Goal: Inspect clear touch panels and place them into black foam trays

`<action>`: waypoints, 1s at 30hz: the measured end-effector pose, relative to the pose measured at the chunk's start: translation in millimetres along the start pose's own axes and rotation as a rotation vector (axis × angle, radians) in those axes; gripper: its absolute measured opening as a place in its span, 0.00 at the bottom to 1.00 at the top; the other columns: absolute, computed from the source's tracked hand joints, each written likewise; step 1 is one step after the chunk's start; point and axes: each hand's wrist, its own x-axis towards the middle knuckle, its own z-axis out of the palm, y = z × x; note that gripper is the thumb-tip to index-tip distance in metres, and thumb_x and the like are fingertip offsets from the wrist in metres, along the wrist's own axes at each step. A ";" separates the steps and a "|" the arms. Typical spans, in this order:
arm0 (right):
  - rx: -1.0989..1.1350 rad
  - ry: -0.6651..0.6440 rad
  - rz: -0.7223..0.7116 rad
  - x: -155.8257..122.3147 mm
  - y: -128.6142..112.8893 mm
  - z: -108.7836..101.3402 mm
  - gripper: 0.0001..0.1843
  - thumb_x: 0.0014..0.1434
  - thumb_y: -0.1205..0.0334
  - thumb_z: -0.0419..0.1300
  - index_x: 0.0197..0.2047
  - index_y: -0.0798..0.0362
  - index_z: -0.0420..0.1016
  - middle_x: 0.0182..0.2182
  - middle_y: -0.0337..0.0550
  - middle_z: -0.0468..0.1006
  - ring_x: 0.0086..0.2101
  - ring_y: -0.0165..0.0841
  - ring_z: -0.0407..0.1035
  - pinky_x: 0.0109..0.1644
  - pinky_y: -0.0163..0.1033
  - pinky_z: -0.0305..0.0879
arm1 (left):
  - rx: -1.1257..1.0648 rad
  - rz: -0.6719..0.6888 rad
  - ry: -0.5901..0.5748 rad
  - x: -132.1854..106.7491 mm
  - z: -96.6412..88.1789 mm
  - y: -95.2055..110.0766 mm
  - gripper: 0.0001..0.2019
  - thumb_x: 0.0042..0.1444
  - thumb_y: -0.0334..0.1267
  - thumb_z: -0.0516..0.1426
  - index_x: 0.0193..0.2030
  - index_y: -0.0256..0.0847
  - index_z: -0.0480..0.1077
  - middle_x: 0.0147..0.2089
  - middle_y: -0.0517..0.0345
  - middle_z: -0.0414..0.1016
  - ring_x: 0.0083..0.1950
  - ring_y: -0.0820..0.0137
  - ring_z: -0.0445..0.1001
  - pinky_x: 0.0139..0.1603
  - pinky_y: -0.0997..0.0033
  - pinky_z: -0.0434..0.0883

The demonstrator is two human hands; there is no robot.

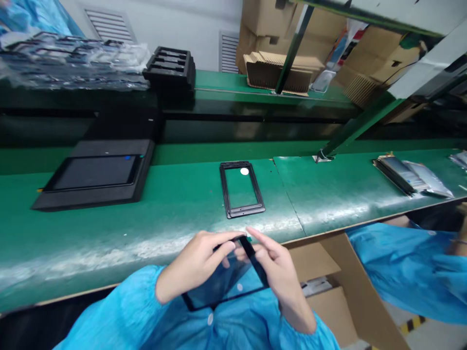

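Observation:
A clear glass panel with a black border (233, 277) is held tilted in front of my body, over the front edge of the bench. My left hand (197, 262) is closed on its upper left corner, thumb on the face. My right hand (279, 267) grips the right edge, thumb on the border and index finger stretched along the top corner. A small green tab (249, 239) shows at that corner. Just beyond my hands, a thin stack of black rectangular frames (226, 192) with a round white sticker lies on the green bench (175, 194).
At left, a dark screen panel (97, 172) rests on a black foam block (144, 170). Wrapped panels (73, 63) and black trays (171, 68) fill the shelf. A panel stack (401, 175) lies right. Below are an open carton (350, 287) and a co-worker's blue sleeve (404, 262).

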 end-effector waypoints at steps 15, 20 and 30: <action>0.049 0.207 -0.005 9.2 6.2 -4.2 0.20 0.66 0.43 0.65 0.38 0.51 0.87 0.27 0.47 0.88 0.26 0.43 0.84 0.33 0.44 0.82 | -0.646 -0.353 0.114 -14.1 3.5 -11.5 0.27 0.63 0.55 0.65 0.60 0.37 0.78 0.55 0.35 0.85 0.43 0.54 0.88 0.36 0.67 0.83; -0.039 0.209 -0.046 10.0 1.0 -2.9 0.19 0.68 0.44 0.64 0.38 0.50 0.85 0.27 0.44 0.88 0.26 0.38 0.83 0.33 0.38 0.80 | -0.663 -0.373 0.106 -12.6 1.4 -16.2 0.29 0.61 0.57 0.66 0.62 0.40 0.77 0.56 0.37 0.85 0.44 0.53 0.88 0.37 0.67 0.84; -0.048 0.160 -0.038 11.6 -9.3 0.6 0.20 0.67 0.43 0.64 0.38 0.52 0.82 0.28 0.45 0.89 0.26 0.42 0.84 0.33 0.42 0.82 | -0.631 -0.355 0.114 -19.0 0.2 -20.5 0.23 0.64 0.54 0.65 0.60 0.43 0.77 0.58 0.39 0.84 0.44 0.52 0.88 0.37 0.63 0.85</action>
